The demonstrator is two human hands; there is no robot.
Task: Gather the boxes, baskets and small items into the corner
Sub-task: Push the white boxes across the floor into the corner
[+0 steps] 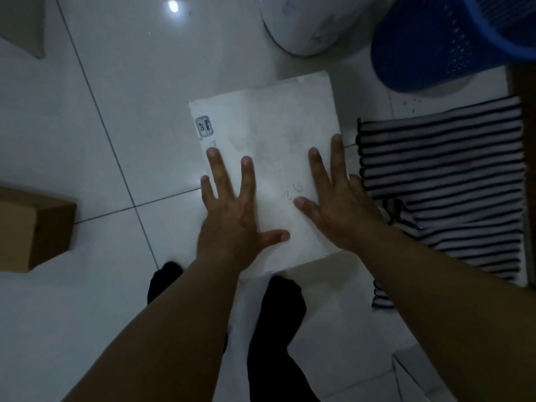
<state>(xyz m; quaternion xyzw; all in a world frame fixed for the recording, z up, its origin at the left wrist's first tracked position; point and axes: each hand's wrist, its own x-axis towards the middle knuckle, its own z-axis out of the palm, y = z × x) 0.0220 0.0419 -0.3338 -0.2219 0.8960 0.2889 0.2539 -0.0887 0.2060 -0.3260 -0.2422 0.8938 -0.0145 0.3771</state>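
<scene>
Floor [121,91]: glossy tile. White box [269,134]: matt, scuffed. Basket [435,44]: perforated plastic. Striped cloth [443,175].

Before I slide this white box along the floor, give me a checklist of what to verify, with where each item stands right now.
1. Left hand flat on the white box: ok.
2. Right hand flat on the lid, fingers straight: ok.
3. Floor beyond the box free: not ok, a white rounded object and the blue basket stand close ahead.
4. Striped cloth clear of the box's right edge: cannot tell, the right hand covers part of that edge.
5. Brown cardboard box out of the way: ok, it lies apart on the left.
6. Box contents and weight: cannot tell.
</scene>
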